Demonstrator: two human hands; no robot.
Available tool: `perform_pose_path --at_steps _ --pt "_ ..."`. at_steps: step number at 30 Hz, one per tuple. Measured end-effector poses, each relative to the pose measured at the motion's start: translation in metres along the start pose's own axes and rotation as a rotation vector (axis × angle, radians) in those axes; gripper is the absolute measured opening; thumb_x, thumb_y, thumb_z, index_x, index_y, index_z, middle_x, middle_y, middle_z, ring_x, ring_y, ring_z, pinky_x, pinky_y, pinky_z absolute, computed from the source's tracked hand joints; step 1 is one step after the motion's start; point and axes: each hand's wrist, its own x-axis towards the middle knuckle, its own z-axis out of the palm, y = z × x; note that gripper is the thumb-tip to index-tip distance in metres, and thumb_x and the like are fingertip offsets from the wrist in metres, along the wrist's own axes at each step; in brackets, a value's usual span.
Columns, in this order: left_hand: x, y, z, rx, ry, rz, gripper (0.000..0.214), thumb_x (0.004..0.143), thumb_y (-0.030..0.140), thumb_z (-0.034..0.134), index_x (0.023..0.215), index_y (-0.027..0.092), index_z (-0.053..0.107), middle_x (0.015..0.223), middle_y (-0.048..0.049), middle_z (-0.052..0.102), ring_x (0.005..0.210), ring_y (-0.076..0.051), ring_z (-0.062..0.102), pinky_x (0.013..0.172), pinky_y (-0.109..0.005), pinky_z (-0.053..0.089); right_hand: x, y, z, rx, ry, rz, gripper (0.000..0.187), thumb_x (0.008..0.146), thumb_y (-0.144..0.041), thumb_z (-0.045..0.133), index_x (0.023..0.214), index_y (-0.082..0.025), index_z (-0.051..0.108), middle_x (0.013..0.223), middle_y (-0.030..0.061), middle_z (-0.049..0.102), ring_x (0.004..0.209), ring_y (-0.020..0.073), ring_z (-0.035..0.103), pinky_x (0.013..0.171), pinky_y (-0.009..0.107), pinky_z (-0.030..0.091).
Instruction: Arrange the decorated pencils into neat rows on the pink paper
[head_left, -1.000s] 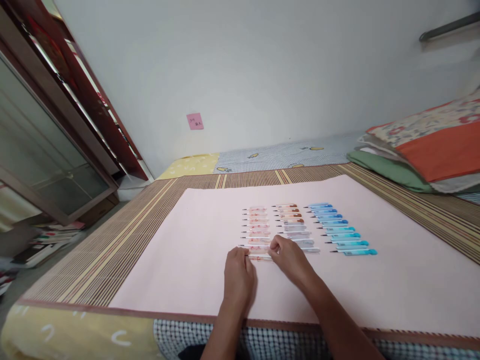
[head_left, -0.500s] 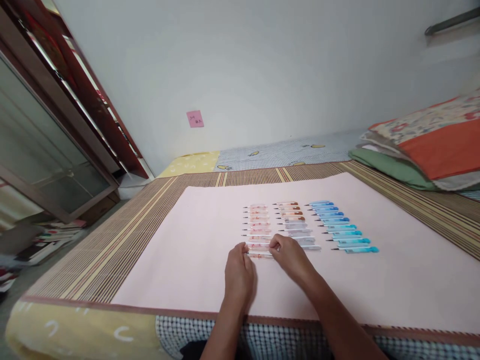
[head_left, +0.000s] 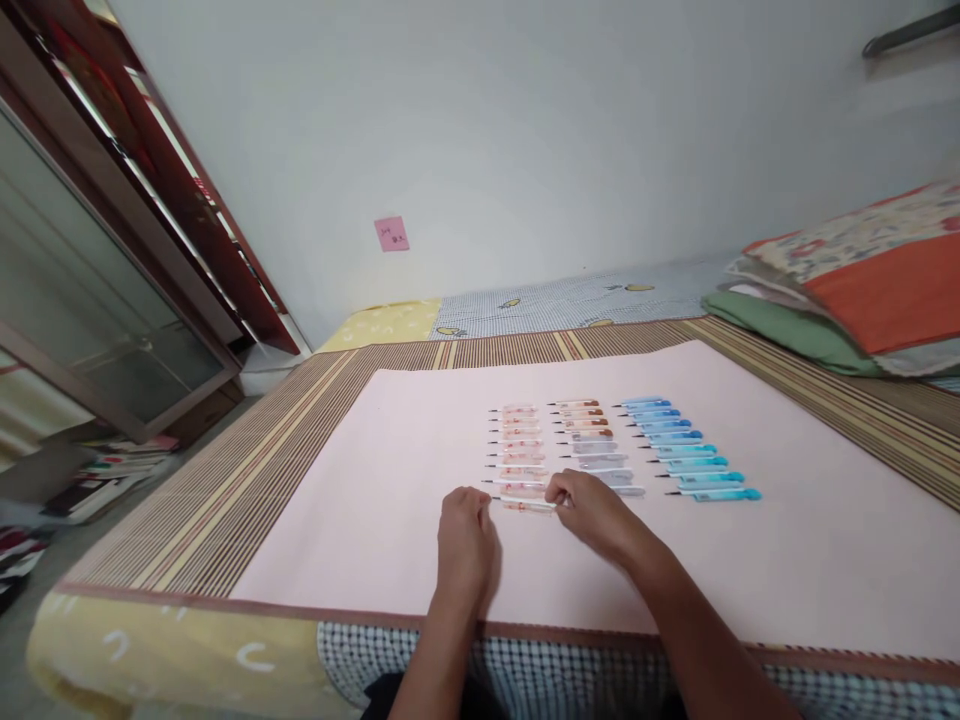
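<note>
On the pale pink sheet (head_left: 337, 520) lie three columns of slim pens with dark pointed tips facing left. Pink-patterned pens (head_left: 521, 443) form the left column, brown and grey pens (head_left: 592, 433) the middle one, blue and turquoise pens (head_left: 694, 465) the right one. At the near end of the pink column, my right hand (head_left: 600, 520) pinches the right end of the nearest pen (head_left: 525, 504). My left hand (head_left: 465, 535) rests beside that pen's tip, fingers closed; whatever they hold is hidden.
A striped mat (head_left: 187, 500) lies under the sheet on a bed. Folded bedding (head_left: 885, 290) is piled at the far right. A pink note (head_left: 391, 234) sticks to the wall. Books (head_left: 97, 475) are stacked low on the left by a glass-panelled door (head_left: 112, 290).
My right hand has shifted slightly right with the pen's end in its fingers. My left hand has moved a little left, uncovering the pen's dark tip. The view has tilted slightly.
</note>
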Motion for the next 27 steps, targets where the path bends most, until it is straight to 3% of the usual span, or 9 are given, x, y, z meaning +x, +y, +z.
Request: perform_pose_path --at_steps 7,15,27 --pt "0.003 0.000 0.006 0.095 -0.033 0.007 0.025 0.086 0.002 0.052 0.093 0.017 0.071 0.098 -0.0108 0.068 0.098 -0.027 0.062 0.089 -0.040 0.051 0.003 0.003 0.009 -0.060 0.018 -0.014 0.022 0.072 -0.002 0.048 0.073 -0.022 0.058 0.083 0.0013 0.065 0.077 0.0164 0.056 0.067 0.027 0.032" --pt "-0.002 0.003 0.000 0.058 -0.036 -0.004 0.024 0.085 0.000 0.051 0.085 0.018 0.067 0.094 -0.0100 0.068 0.097 -0.026 0.062 0.088 -0.039 0.050 0.003 -0.004 0.009 -0.026 0.063 -0.001 0.021 0.076 -0.003 0.048 0.070 -0.023 0.049 0.074 -0.0010 0.061 0.070 0.0155 0.054 0.063 0.026 0.030" --pt "-0.002 0.003 -0.002 0.035 -0.025 0.014 0.026 0.088 0.004 0.048 0.085 0.018 0.070 0.091 -0.0106 0.068 0.093 -0.026 0.063 0.087 -0.042 0.052 0.001 -0.006 0.007 -0.016 0.065 -0.003 0.020 0.076 -0.004 0.048 0.069 -0.023 0.049 0.072 -0.0015 0.060 0.069 0.0155 0.054 0.062 0.027 0.032"
